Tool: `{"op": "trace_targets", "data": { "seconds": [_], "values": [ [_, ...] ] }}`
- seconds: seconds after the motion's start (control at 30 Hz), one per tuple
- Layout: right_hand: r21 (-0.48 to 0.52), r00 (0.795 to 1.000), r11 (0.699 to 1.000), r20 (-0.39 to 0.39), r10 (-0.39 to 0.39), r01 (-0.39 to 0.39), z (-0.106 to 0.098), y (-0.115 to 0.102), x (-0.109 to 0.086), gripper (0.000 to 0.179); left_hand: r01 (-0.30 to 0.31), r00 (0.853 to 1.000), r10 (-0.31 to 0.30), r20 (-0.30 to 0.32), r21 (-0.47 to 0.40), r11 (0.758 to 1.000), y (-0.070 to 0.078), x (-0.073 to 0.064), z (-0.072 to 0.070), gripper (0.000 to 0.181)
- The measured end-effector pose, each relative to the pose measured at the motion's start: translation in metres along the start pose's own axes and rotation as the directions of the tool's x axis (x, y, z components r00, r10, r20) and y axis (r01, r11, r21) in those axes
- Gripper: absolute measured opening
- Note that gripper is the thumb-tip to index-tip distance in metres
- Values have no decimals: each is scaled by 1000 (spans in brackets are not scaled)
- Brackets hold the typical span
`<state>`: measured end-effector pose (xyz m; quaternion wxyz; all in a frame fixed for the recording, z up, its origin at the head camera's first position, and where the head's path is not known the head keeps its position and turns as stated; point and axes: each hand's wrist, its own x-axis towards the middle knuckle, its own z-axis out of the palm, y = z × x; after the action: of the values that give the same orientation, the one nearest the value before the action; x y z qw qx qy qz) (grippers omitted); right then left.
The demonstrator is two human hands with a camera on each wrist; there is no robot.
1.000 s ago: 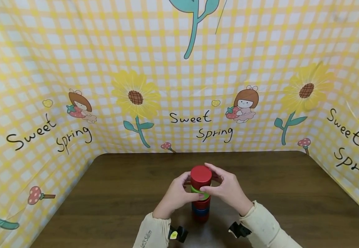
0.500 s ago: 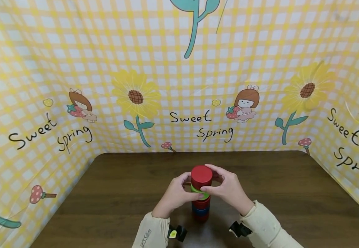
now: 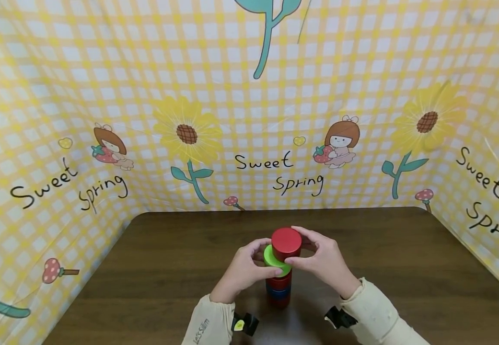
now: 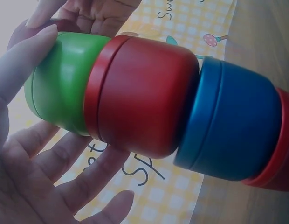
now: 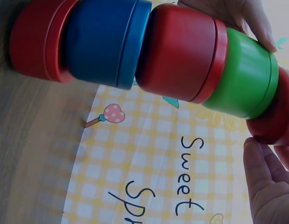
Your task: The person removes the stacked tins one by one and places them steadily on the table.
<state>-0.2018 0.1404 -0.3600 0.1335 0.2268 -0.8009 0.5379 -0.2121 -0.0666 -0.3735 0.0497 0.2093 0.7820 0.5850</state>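
A column of small round lidded tins stands on the table. From the bottom it runs red [image 5: 35, 39], blue [image 4: 235, 123], red [image 4: 147, 95], green [image 4: 70, 79], with another red tin [image 3: 286, 242] on top. My left hand [image 3: 246, 269] grips the green tin, thumb on the near side and fingers around the far side. With thumb and fingers, my right hand [image 3: 328, 262] pinches the top red tin. That tin sits off-centre to the right, so part of the green lid shows. In the left wrist view, the top tin is mostly hidden behind the left thumb and green tin.
Dark brown wooden table [image 3: 167, 268] surrounds the stack. A yellow checked cloth [image 3: 249, 120] printed with flowers and "Sweet Spring" hangs behind the table and along both sides. Black camera straps [image 3: 246, 324] circle the cream sleeves.
My right hand has moved slightly right with the top red tin, which no longer lines up with the green one. My left hand and the lower tins stay nearly in place.
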Motion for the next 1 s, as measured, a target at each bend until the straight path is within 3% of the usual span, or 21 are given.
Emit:
{"op": "trace_targets", "data": {
  "seconds": [0.47,1.0],
  "values": [
    [-60,999,998,-29,-14,12,-16,2,-3,63,-33,999,33,6,58,998,1,-1,-3,58],
    [-66,997,998,-82,14,-19,-31,3,-16,63,-32,999,32,-4,94,995,-4,3,0,54]
  ]
}}
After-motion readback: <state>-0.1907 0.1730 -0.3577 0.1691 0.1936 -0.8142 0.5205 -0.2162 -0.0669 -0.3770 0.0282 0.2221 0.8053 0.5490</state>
